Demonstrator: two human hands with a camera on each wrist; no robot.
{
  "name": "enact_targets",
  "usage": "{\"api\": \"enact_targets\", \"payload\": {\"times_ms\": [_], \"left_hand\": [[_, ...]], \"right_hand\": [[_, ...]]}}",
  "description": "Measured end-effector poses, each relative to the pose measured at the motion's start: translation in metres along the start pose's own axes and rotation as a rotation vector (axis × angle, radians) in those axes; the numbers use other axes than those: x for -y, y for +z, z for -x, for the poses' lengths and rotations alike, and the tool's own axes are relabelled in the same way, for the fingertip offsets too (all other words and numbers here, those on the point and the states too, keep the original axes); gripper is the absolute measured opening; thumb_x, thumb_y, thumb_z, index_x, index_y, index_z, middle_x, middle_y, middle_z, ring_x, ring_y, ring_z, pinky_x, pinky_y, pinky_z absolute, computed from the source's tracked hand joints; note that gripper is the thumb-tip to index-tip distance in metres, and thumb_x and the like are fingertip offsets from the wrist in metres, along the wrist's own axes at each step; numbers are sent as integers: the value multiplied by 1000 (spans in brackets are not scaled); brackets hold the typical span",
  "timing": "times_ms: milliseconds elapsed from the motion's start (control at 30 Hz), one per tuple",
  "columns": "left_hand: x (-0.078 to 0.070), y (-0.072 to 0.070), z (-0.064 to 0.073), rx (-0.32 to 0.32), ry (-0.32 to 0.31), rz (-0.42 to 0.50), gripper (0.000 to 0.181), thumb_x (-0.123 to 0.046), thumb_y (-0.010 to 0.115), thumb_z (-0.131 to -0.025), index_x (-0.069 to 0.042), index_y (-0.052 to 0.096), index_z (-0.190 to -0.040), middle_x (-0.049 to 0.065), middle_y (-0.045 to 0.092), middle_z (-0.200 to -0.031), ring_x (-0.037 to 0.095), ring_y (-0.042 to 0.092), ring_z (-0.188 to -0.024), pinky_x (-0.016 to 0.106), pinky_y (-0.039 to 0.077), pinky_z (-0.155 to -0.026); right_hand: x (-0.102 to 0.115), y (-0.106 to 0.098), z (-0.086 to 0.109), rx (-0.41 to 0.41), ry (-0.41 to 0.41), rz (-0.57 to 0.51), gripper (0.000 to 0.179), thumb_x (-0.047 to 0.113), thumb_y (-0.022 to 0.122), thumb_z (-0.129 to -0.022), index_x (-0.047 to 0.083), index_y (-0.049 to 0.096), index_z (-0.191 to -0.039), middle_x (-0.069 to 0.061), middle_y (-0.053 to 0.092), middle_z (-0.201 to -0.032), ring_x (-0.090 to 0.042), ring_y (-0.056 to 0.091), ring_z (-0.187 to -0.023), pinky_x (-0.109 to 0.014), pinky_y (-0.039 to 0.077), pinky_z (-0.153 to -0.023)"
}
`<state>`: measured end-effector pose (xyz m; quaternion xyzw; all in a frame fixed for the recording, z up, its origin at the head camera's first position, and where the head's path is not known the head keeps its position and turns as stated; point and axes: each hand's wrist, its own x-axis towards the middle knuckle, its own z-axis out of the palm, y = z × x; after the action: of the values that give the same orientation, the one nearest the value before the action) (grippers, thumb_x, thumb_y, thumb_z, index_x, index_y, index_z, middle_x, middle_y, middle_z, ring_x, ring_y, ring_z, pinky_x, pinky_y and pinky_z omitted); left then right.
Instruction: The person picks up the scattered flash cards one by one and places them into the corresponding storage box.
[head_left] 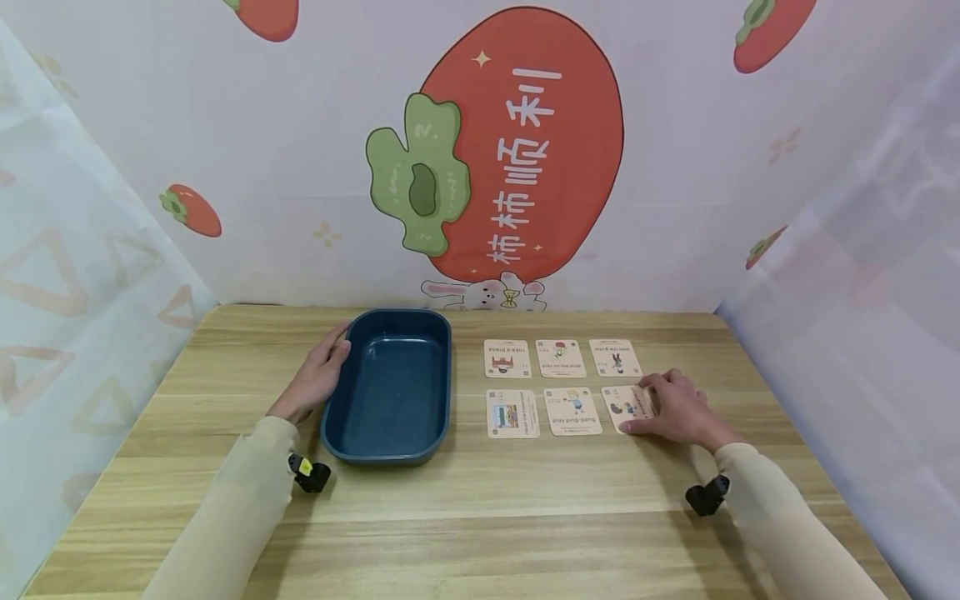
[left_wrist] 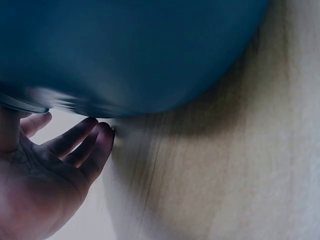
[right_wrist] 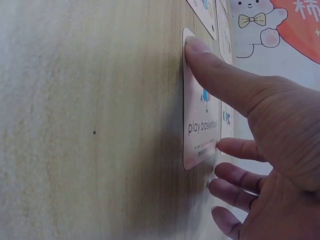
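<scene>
At the far left, a pale left sleeve (head_left: pixel 225 508) is reaching over the wooden worktop (head_left: pixel 480 525), a small black left camera (head_left: pixel 311 475) sitting at its cuff. The left hand (head_left: pixel 315 375) is holding the left side of the tray (head_left: pixel 386 404); its grip is partly closed, the thumb bearing on the rim and the bent fingers lying against the outer wall. The tray, dark blue and round-cornered, is standing flat on the worktop.

Behind, a printed rabbit (head_left: pixel 486 294) is showing at the foot of the backdrop (head_left: pixel 300 125), beneath a large red persimmon (head_left: pixel 551 167).

Near the tray's right side, without touching it, the break card (head_left: pixel 507 358) is lying in the far row, the classroom card (head_left: pixel 513 414) in the near row. Next, the slide card (head_left: pixel 561 358) is lying above the ping-pong card (head_left: pixel 573 411).

In the last column, the guitar card (head_left: pixel 615 358) is lying beyond the basketball card (head_left: pixel 622 407), which is sitting slightly askew. The right hand (head_left: pixel 682 408) is pinching the basketball card: its grip is spanning the card between thumb and index finger, the other fingers hanging loosely bent. Whether the card is lifting cannot be told.

At the far right, a right camera (head_left: pixel 707 497) is sitting by the pale right sleeve (head_left: pixel 787 525).
</scene>
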<state>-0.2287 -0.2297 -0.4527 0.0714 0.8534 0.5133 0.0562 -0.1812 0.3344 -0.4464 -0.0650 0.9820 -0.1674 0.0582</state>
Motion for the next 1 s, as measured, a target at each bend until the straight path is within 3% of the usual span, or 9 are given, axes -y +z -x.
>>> {"api": "enact_targets", "payload": {"times_ms": [400,1000], "left_hand": [[1,0,-2,2,-1,15,58,-33,26,-113,-10,12,-164,33,35,-154,48,35,-140,65,28,-113],[-1,0,0,-2,1,25,56,-31,26,-114,-8,13,-163,35,39,-149,48,37,-139,64,29,-113]], "right_hand": [[0,-1,-1,1,14,-10,88,53,92,-68,-9,55,-119,-29,49,-112,-43,46,-101,-61,37,-84],[2,-4,-1,5,15,-52,89,52,94,-65,-9,53,-114,-26,49,-110,-41,45,-99,-57,35,-84]]}}
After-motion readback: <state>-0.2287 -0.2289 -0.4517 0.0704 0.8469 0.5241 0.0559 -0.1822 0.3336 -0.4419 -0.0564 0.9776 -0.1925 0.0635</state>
